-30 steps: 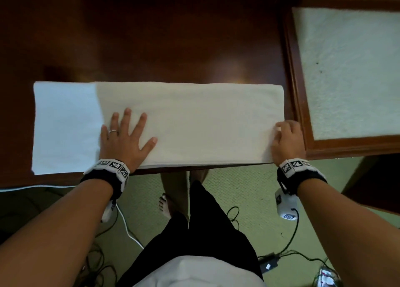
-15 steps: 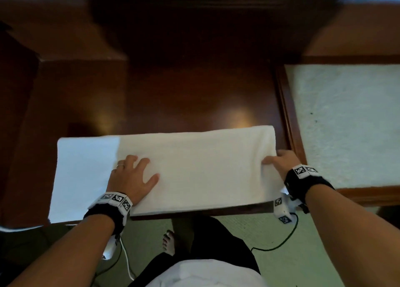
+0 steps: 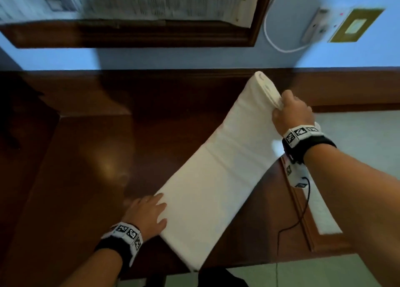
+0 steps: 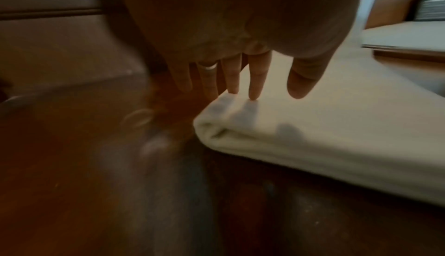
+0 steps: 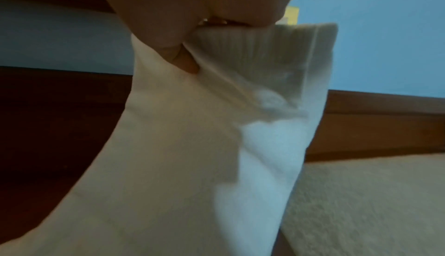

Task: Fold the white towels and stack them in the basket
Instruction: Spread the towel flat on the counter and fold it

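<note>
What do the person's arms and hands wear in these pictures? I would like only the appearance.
Both forearms are bare, with no sleeves. Each wrist has a black band topped by a white strip of black-and-white square markers. A small white device with a thin black cable hangs under the right wrist. A pale ring sits on one left finger.

Framed sheet (image 3: pixel 151 0) on wall blurred, unreadable; right hand (image 3: pixel 292 113) fingertips hidden behind towel (image 3: pixel 216 174).
</note>
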A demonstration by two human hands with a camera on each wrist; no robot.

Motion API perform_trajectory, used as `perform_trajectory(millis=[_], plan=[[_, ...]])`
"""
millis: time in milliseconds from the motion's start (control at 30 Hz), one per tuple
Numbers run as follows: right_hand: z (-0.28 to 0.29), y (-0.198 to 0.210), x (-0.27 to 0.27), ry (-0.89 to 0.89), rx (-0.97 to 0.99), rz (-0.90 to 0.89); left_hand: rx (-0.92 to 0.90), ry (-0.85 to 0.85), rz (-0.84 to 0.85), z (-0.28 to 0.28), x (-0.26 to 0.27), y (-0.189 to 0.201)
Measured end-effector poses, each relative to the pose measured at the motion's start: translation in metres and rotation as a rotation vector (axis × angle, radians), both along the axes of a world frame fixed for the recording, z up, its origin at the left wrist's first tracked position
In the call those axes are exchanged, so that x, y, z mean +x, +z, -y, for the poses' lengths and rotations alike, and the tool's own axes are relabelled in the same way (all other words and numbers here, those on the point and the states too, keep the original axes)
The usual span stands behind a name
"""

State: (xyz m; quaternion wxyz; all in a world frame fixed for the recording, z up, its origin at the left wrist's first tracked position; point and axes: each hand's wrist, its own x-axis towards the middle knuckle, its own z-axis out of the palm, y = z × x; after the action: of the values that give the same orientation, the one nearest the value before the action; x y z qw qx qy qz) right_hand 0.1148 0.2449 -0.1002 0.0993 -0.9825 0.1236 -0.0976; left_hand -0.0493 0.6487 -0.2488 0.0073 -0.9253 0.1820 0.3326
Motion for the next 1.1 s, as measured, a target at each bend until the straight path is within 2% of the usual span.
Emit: perform_trajectory(millis=[100, 233, 367, 567, 700, 800, 900, 1033, 1100], plan=[[-0.039, 0.007, -0.015, 0.096, -0.067, 0.005, -0.041, -0.128, 0.085, -0.001, 0.013, 0.013], [-0.101, -0.007, -0.057, 0.225, -0.177, -0.003, -0.105, -0.173, 0.177, -0.023, 0.039, 0.033], [-0.164, -0.047, -0.115, 0.328, -0.240, 0.041, -0.193, -0.145, 0.343, -0.059, 0.065, 0.048], [-0.229, -0.134, -0.205, 0.350, -0.181, -0.192, -0.346, -0.373, 0.539, -0.062, 0.066, 0.051], [-0.224, -0.167, -0.256, 0.121, -0.150, -0.412, -0.284, -0.630, 0.482, -0.037, 0.048, 0.025], [-0.210, -0.173, -0.276, 0.112, -0.093, -0.492, -0.185, -0.716, 0.334, -0.023, 0.038, -0.005], [-0.191, -0.176, -0.274, 0.134, -0.025, -0.456, -0.191, -0.737, 0.308, -0.005, 0.041, -0.019], [-0.170, -0.168, -0.259, 0.100, 0.014, -0.400, -0.294, -0.774, 0.417, 0.018, 0.053, -0.020], [-0.165, -0.159, -0.255, 0.021, 0.041, -0.297, -0.393, -0.766, 0.484, 0.023, 0.060, -0.015]])
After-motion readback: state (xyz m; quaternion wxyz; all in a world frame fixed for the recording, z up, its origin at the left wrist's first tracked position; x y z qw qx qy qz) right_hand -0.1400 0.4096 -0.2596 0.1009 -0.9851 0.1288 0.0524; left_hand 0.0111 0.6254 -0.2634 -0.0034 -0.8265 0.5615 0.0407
